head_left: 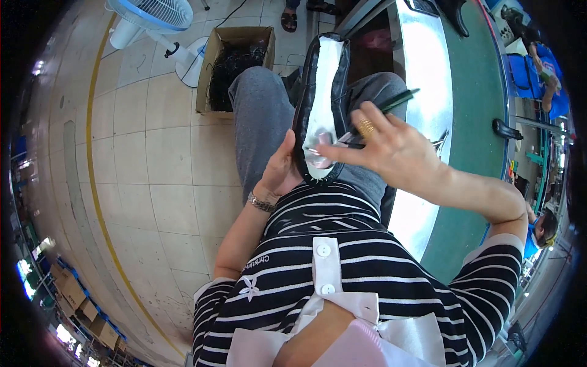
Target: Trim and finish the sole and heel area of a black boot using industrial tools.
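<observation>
Sole-up over the lap: a black shoe (321, 116), long axis running away from the body, far end leaning slightly to the right, near end close to the waist. Down its middle, a white strip (329, 73); at the near end, a shiny pinkish patch (321, 164).

Just left of that near end, with palm and fingers partly under the shoe and thumb up along its side: the left hand (283, 166), cupped and bearing on the black edge. On the opposite side, coming in from the right across the long axis: the right hand (391, 147), fingers curled around a slim dark tool (402, 101), handle slanting up and right, away from the shoe; one digit stretched leftward to the patch, so nearer to it than the left. Cannot tell how firmly pressed there.

Beneath, grey trousers (260, 116). Farther out, ahead and left, a box (206, 76) of black stuff, then a fan (153, 13); to the right, a metal bench edge (425, 85) beside a green surface (474, 98).
</observation>
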Demonstrator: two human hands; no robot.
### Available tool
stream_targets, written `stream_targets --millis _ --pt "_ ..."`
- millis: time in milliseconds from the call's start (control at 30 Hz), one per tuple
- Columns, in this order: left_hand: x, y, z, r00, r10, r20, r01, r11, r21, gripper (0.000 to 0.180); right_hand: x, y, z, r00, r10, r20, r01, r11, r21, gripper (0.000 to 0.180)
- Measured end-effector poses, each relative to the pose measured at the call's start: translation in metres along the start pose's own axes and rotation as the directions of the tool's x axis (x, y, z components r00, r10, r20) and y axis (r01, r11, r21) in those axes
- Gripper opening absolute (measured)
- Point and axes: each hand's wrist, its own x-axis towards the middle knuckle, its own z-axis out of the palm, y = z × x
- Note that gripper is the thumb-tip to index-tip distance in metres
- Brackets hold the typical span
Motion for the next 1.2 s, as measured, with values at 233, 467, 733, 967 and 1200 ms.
stream_targets --millis 233,467,733,967,1200 --pt "0.003 -0.006 0.021 0.94 0.217 -0.264 -0.148 0.955 0.258 0.064 0.013 0.0 -0.012 0.947 0.031 0.319 -0.112 0.964 0.24 0.082" --pt "0.005 -0.02 0.015 0.802 0.597 -0.032 -0.452 0.64 0.622 0.063 0.029 -0.003 -0.037 0.999 -0.014 0.045 -0.008 0.892 0.451 0.084" --pt "-0.02 -0.021 -0.021 0.939 0.283 -0.196 -0.2 0.912 0.358 0.049 0.024 -0.021 -0.015 0.988 -0.101 0.119 0.056 0.94 0.336 0.062" --pt "-0.015 -0.002 -0.005 0.967 0.052 -0.248 0.124 0.757 0.642 0.025 0.021 -0.021 0.007 0.925 -0.022 0.38 -0.122 0.928 0.351 0.062" --pt "-0.017 -0.008 -0.008 0.976 0.131 -0.172 0.014 0.756 0.654 0.032 0.009 -0.027 0.016 0.992 -0.001 0.127 -0.053 0.905 0.423 0.059"
